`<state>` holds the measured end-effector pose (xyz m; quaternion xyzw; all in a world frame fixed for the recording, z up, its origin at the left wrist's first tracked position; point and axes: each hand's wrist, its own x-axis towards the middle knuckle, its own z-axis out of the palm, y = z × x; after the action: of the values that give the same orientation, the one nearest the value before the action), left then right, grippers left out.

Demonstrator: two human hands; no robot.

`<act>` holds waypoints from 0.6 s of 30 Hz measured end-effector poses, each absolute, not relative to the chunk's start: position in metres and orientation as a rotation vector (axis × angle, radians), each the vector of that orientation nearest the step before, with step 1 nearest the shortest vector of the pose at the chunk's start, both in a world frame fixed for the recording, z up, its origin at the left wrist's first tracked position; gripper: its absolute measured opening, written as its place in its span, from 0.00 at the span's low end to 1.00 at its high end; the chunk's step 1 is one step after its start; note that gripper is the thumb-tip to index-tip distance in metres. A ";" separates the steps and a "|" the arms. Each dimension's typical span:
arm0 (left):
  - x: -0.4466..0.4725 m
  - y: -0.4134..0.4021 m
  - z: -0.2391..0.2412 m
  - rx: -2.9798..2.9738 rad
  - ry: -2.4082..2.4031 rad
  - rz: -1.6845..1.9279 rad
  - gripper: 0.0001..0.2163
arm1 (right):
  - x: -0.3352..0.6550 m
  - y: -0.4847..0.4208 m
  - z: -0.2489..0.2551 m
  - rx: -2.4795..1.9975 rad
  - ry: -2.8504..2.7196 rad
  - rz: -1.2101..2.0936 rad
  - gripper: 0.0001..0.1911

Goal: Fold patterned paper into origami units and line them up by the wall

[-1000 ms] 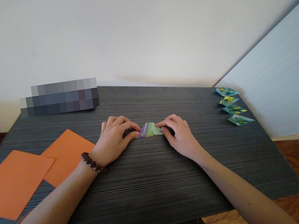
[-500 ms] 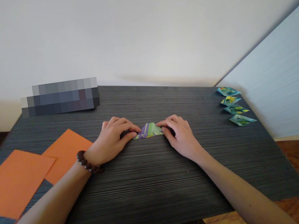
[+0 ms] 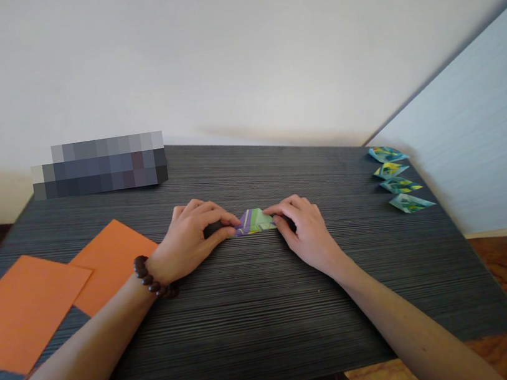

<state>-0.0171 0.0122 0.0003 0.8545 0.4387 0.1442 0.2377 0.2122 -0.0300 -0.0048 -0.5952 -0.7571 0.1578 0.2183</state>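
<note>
A small folded piece of purple and green patterned paper lies flat in the middle of the dark striped table. My left hand, with a bead bracelet on the wrist, pinches the paper's left end with curled fingers. My right hand presses its right end with bent fingertips. Both hands rest on the table.
Two orange paper sheets lie overlapping at the table's left. Several folded blue-green paper shapes stand in a row at the back right edge, next to a pale blue panel. A blurred dark object sits at the back left.
My left hand's fingers slid slightly along the paper's left end and back; the paper and right hand stay almost in place.
</note>
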 end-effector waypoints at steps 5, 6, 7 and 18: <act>-0.020 0.012 -0.002 2.397 1.181 0.363 0.10 | 0.213 -0.029 -0.005 -1.631 -2.103 0.446 0.13; -0.020 0.012 -0.002 2.423 1.163 0.360 0.11 | 0.213 -0.029 -0.005 -1.629 -2.102 0.452 0.13; -0.020 0.012 -0.003 2.457 1.128 0.351 0.11 | 0.213 -0.029 -0.005 -1.628 -2.101 0.458 0.13; -0.019 0.010 0.001 2.738 0.887 0.199 0.32 | 0.214 -0.029 -0.007 -1.641 -2.096 0.455 0.12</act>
<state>-0.0187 0.0103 0.0007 0.9412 0.3050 0.0684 0.1280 0.2140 -0.0287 -0.0066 -0.5931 -0.7573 0.1645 0.2186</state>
